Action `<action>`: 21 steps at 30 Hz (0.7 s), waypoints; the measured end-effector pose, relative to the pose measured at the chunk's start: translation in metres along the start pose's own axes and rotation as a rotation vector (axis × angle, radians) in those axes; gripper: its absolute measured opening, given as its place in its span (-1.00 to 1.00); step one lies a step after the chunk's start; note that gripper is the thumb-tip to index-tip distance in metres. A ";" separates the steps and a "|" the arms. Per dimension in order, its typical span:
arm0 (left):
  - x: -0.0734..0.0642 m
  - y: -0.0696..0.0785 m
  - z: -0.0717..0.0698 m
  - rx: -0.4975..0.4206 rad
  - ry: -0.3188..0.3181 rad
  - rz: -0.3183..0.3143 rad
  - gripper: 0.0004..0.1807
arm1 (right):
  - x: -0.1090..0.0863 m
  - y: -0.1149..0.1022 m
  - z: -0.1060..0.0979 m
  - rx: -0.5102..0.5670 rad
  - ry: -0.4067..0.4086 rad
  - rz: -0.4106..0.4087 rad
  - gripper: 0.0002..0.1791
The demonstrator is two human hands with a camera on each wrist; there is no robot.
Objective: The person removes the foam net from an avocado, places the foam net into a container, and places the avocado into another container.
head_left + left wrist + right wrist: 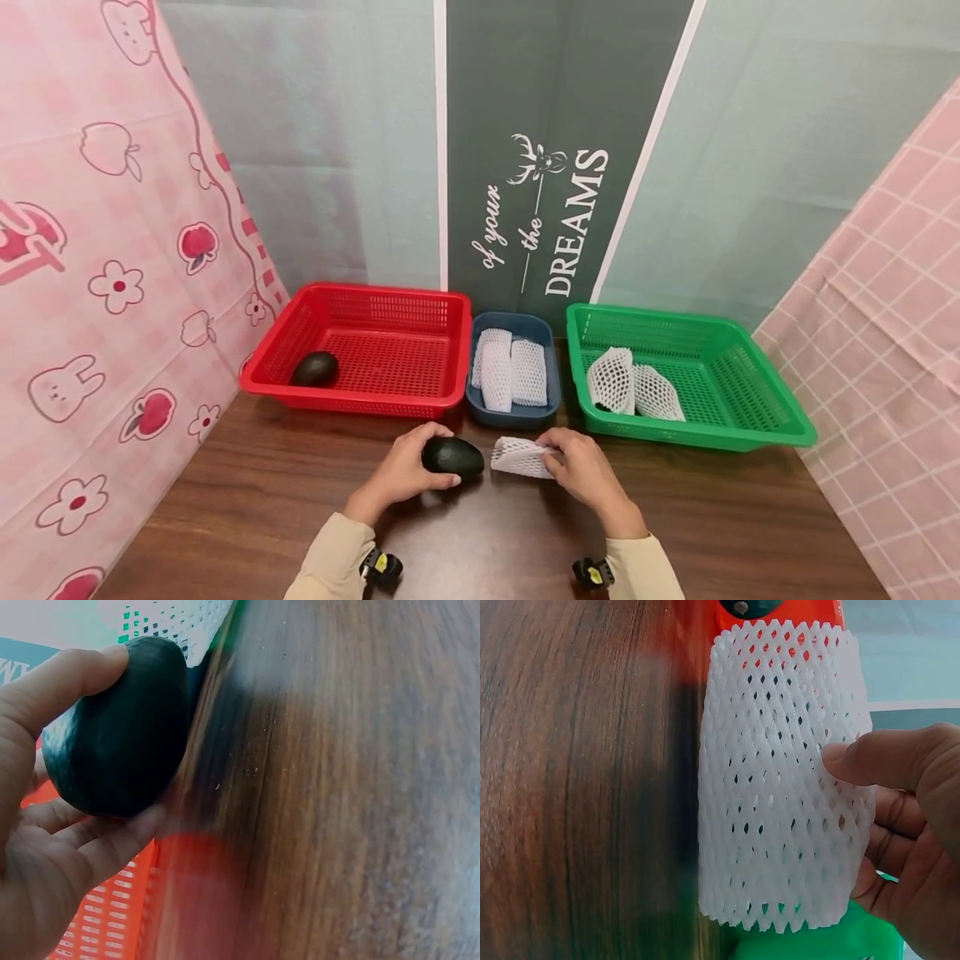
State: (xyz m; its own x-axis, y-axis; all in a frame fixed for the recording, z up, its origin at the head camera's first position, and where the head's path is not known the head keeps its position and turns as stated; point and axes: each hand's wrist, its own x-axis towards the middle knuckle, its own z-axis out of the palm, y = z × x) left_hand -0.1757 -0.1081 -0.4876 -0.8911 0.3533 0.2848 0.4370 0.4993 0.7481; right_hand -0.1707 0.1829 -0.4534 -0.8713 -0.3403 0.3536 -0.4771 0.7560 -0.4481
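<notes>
A dark green avocado (454,459) is gripped between the thumb and fingers of my left hand (408,467), just above the table in front of the baskets. In the left wrist view the avocado (124,731) shows smooth and whole, with the thumb on one side and fingertips on the other. My right hand (585,468) pinches a white foam net sleeve (521,457) by its right part. The sleeve's left end faces the avocado, a small gap apart. Seen from the right wrist, the sleeve (780,780) looks flattened, its thumb-side edge held between thumb and fingers.
Behind the left hand stands a red basket (390,408) with one avocado (315,368) inside. A blue tray (555,392) in the middle holds several foam sleeves (497,371). To the right, a green basket (720,433) contains two sleeve-covered items (611,381). Fabric curtains (360,167) hang behind.
</notes>
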 end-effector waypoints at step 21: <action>-0.009 0.017 -0.037 0.014 0.128 -0.040 -0.40 | 0.041 -0.011 -0.040 -0.035 0.157 0.024 -0.81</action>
State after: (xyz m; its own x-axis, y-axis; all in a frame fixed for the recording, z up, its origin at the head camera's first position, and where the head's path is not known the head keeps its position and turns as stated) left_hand -0.1652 -0.1320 -0.4552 -0.9159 0.2291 0.3296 0.4014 0.5227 0.7521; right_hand -0.1967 0.1832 -0.4014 -0.8523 -0.2324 0.4686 -0.4498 0.7828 -0.4299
